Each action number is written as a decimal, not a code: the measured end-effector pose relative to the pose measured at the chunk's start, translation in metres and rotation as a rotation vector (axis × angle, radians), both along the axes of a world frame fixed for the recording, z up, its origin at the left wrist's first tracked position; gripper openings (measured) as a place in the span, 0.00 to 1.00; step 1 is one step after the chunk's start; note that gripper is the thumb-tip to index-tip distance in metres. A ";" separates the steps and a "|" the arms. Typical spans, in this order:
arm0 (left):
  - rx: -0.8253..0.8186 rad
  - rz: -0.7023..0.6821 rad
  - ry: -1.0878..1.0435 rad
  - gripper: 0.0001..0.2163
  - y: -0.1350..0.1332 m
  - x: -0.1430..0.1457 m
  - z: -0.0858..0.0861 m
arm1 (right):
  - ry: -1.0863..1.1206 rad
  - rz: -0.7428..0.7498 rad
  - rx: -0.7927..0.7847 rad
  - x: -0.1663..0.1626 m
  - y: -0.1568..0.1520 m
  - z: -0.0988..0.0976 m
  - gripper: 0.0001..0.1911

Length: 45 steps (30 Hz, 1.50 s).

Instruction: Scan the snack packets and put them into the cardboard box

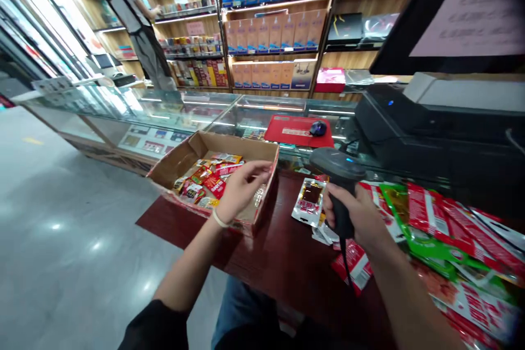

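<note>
My right hand [357, 217] grips the handle of a black barcode scanner [337, 175], its head pointing left over a clear-fronted snack packet [309, 201] lying on the dark red counter [283, 257]. My left hand [241, 188] hovers over an open cardboard box [180, 161] of small snack packets [205, 179]. Its fingers are stretched out and loosely apart, with nothing in them.
Red and green snack packets [447, 235] are heaped on the counter to the right. Behind stand a black printer [394, 115], a monitor [463, 11], a red mouse mat [293, 131] with a mouse [318, 128] on glass display cases. A person [139, 27] stands by the far shelves.
</note>
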<state>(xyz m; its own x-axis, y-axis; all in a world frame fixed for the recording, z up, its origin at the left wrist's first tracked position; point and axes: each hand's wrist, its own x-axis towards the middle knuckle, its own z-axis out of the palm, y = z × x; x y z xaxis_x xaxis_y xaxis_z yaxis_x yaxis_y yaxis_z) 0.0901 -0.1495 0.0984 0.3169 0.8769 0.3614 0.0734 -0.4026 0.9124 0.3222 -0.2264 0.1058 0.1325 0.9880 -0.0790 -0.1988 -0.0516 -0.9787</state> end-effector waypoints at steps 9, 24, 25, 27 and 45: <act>-0.036 0.338 0.461 0.15 0.080 -0.154 -0.013 | 0.006 0.301 -0.052 -0.100 0.057 0.002 0.16; 0.309 -0.489 1.414 0.33 0.131 -0.171 -0.088 | 0.032 0.434 -0.229 -0.150 0.107 -0.020 0.17; 0.313 -0.490 1.433 0.35 0.132 -0.171 -0.092 | 0.059 0.423 -0.236 -0.150 0.108 -0.021 0.16; 0.299 -0.454 1.452 0.35 0.133 -0.172 -0.096 | 0.117 0.401 -0.244 -0.149 0.108 -0.022 0.15; 0.169 0.192 0.888 0.13 0.114 -0.165 -0.029 | 0.210 0.276 -0.011 -0.109 0.074 -0.006 0.14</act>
